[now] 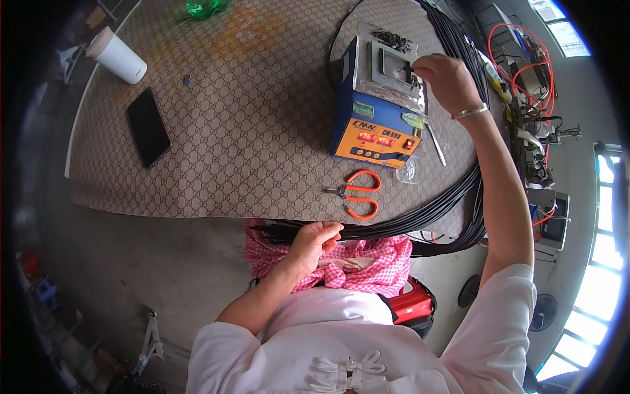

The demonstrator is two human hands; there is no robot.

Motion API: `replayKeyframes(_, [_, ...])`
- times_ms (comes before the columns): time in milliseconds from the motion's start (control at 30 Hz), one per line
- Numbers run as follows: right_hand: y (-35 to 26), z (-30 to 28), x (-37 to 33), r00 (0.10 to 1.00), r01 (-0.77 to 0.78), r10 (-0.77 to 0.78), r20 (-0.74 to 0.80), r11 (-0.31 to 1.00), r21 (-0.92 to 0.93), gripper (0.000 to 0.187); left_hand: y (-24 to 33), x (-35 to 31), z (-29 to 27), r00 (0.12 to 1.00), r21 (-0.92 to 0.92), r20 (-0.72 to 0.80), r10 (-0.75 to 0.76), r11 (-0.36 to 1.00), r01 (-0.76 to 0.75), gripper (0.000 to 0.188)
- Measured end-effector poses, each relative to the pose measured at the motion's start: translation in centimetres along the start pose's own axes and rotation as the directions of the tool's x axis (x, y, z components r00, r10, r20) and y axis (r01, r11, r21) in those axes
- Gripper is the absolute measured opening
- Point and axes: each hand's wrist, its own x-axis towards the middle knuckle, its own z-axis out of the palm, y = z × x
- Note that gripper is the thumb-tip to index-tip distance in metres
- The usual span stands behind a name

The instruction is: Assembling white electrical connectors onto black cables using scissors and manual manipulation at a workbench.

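Left hand (314, 245) closed at black cables (387, 231) along table's (249, 151) near edge, grip on them unclear, right hand (451, 84) pinched at metal top (367, 77) of blue-and-orange unit (375, 144), held item indiscernible, orange-handled cutters (340, 191) between unit and cables

Wide way at the middle, crowding to the right

A hand could pass over the patterned surface (256, 131) between the dark phone (149, 127) and the blue-and-orange machine (375, 117). Orange-handled cutters (362, 190) lie just in front of the machine, blocking a low approach there. Black cables (436, 211) bar the near right edge and curve up past the machine's right side; the right hand (449, 82) obstructs the metal top (388, 84).
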Motion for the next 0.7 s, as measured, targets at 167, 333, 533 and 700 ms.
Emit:
replayKeyframes(167, [-1.8, -0.8, -3.3, 0.953, -0.280, 0.302, 0.035, 0.827, 0.488, 0.017, -0.1, -1.4, 1.1, 0.998, 0.061, 0.040, -0.037, 0.998, 0.035, 0.014])
replayKeyframes(333, [-6.7, -1.1, -7.8, 0.870, -0.385, 0.409, 0.273, 0.219, 0.896, 0.018, 1.4, -2.2, 3.0, 0.984, 0.047, 0.149, 0.100, 0.993, -0.108, 0.015])
replayKeyframes(533, [-10.5, 1.1, -12.4, 0.860, -0.217, 0.391, 0.329, -0.302, 0.928, 0.012, 5.9, -2.2, 7.2, 0.896, -0.115, 0.193, 0.400, 0.916, -0.384, 0.018])
replayKeyframes(700, [-12.1, 1.9, -14.3, 0.851, -0.174, 0.409, 0.330, -0.374, 0.911, 0.010, 7.4, -2.2, 9.7, 0.888, -0.211, 0.223, 0.401, 0.910, -0.358, 0.026])
